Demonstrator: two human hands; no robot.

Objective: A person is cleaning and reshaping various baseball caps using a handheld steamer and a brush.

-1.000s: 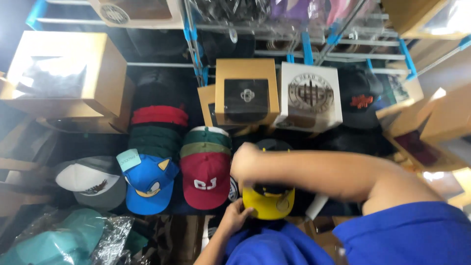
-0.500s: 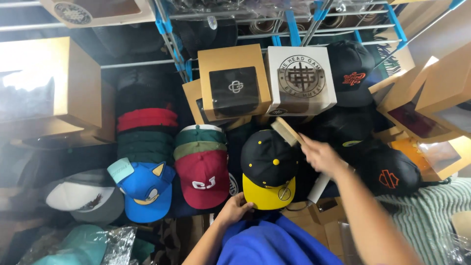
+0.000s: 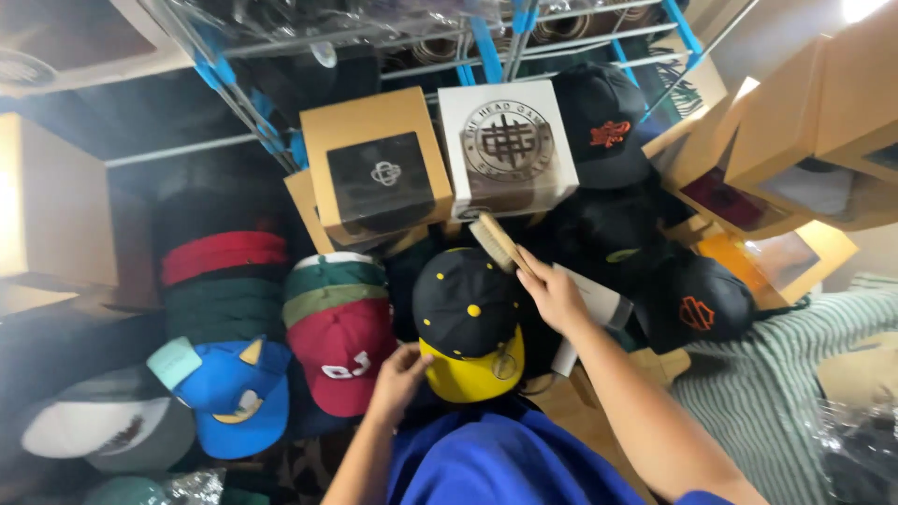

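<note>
A black cap with a yellow brim [image 3: 468, 318] and yellow dots lies in front of me. My left hand [image 3: 400, 372] grips the left edge of its brim. My right hand [image 3: 552, 292] holds a wooden brush [image 3: 496, 243] by its handle, with the bristle head raised just above the cap's upper right side.
Stacked caps lie to the left: a red one [image 3: 341, 351], a blue one with ears [image 3: 224, 393], a grey and white one [image 3: 94, 430]. A tan windowed box [image 3: 374, 164] and a white box [image 3: 505, 145] stand behind. Black caps [image 3: 692, 304] and more tan boxes [image 3: 786, 122] sit at right.
My right hand left the top of the cap, swung out to the right and now holds the brush near the crown. The left hand stays on the brim. The view tilted.
</note>
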